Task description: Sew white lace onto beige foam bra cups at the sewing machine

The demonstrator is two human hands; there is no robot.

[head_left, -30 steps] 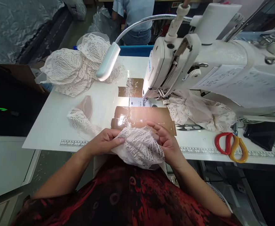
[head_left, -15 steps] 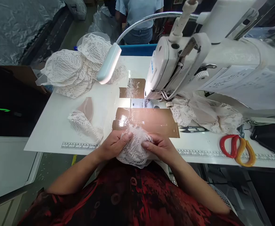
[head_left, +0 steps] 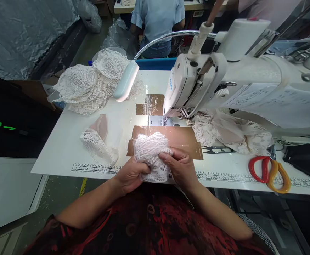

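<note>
Lace piece (head_left: 155,150): held up between both hands at the front of the desk (head_left: 64,148), its upper part in front of the brown panel (head_left: 180,136) and well short of the needle of the sewing machine (head_left: 182,83).

Change over the last second: from a wide, loosely spread shape at the desk edge, through a rounded gather, to a compact fold now lifted nearer the panel. Left hand (head_left: 129,175) has moved to the lower left side, fingers clamped on the lace, thumb on top. Right hand (head_left: 182,166) pinches the right side, thumb and fingers together on the fabric. Judgement: the piece is being turned and re-gripped by hand; no stitching at this instant.

Unchanged: lace pile (head_left: 77,83) at far left; single lace piece with beige lining (head_left: 99,141) nearer; lace bundle (head_left: 231,134) under the machine arm, with snips (head_left: 218,150) and scissors (head_left: 281,179) in front of it.

Containers: blue bin (head_left: 157,64) behind the desk, only its side visible, contents cannot be told. Cardboard box (head_left: 35,92) left of the desk, mostly shadowed; contents unclear. Plastic bag (head_left: 89,16) on the floor at upper left; contents not readable.
</note>
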